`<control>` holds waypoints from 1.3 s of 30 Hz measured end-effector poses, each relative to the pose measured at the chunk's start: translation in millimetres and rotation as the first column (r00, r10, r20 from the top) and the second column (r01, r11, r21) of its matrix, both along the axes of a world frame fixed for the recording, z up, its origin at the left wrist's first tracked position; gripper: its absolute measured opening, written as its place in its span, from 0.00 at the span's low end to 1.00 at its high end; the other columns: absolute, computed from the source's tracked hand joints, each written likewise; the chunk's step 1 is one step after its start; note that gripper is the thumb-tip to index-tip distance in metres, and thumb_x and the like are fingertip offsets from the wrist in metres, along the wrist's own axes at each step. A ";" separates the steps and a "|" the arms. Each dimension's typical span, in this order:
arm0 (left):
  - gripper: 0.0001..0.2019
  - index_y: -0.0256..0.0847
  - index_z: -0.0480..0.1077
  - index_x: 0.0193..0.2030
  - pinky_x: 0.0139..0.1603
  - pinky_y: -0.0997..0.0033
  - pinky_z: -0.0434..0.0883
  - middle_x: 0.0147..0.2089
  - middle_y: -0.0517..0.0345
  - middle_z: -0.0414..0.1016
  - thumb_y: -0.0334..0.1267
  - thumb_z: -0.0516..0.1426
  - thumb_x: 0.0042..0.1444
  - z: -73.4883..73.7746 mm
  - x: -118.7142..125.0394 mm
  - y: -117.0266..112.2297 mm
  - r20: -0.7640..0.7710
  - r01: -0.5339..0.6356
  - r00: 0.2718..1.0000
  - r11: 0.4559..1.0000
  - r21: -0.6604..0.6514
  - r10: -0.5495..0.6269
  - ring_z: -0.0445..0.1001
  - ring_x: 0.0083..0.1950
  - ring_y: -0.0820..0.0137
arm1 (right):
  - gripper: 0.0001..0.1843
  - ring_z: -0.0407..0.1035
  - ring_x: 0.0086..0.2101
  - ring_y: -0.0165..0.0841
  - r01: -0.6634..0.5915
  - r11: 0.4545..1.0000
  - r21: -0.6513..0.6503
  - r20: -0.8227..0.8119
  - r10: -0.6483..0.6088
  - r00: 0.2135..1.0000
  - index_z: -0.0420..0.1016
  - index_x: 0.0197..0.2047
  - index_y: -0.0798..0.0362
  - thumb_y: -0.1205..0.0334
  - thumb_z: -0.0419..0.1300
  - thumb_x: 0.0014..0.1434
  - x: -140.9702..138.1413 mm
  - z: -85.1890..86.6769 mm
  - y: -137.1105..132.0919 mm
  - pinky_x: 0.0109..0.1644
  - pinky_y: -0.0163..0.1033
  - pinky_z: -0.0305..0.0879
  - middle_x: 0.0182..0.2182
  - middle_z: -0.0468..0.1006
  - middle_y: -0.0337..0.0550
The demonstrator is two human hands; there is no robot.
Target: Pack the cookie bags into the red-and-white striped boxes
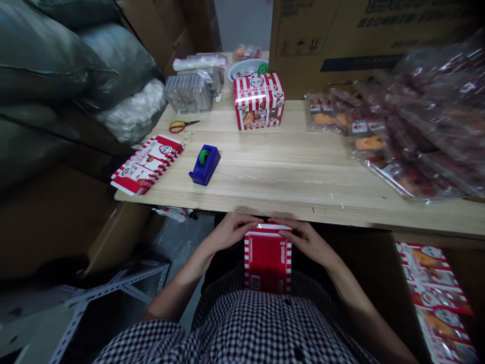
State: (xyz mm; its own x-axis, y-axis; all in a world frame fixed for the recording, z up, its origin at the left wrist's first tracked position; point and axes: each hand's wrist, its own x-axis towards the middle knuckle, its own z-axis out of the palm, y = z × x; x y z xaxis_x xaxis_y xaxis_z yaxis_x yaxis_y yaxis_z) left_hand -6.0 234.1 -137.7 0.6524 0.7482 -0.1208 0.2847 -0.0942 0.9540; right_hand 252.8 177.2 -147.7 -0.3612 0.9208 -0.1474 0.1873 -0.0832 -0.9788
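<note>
I hold a red-and-white striped carton (267,260) upright against my lap, just below the front edge of the wooden table (288,172). My left hand (231,231) grips its top left corner, fingers curled over the top flap. My right hand (305,240) grips the top right corner the same way. A finished striped box (259,100) stands at the back middle of the table. A stack of flat striped cartons (146,164) lies at the table's left front corner.
A blue tape dispenser (205,164) sits left of centre, scissors (181,125) behind it. Clear plastic trays (189,91) and a bowl (245,68) stand at the back. Bagged toy packs (409,136) pile on the right. A large cardboard box (359,40) rises behind; packed boxes (439,298) lie lower right.
</note>
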 end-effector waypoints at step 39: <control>0.13 0.37 0.73 0.27 0.27 0.73 0.65 0.19 0.62 0.67 0.46 0.64 0.50 -6.3 -109.1 132.7 -0.152 -0.852 0.499 0.515 0.092 0.853 0.68 0.23 0.71 | 0.18 0.71 0.56 0.49 0.274 0.956 -0.108 -0.092 -0.284 0.954 0.84 0.46 0.45 0.46 0.66 0.57 -13.9 -19.3 -2.9 0.63 0.56 0.63 0.50 0.82 0.48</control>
State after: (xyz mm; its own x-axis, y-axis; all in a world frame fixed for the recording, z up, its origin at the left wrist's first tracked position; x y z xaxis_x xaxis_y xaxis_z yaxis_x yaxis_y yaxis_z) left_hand -115.1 366.8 -144.0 -0.3308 0.9319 -0.1488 0.3721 0.2737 0.8869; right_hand 238.9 174.2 -167.1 -0.1099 0.9711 -0.2119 0.0400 -0.2087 -0.9772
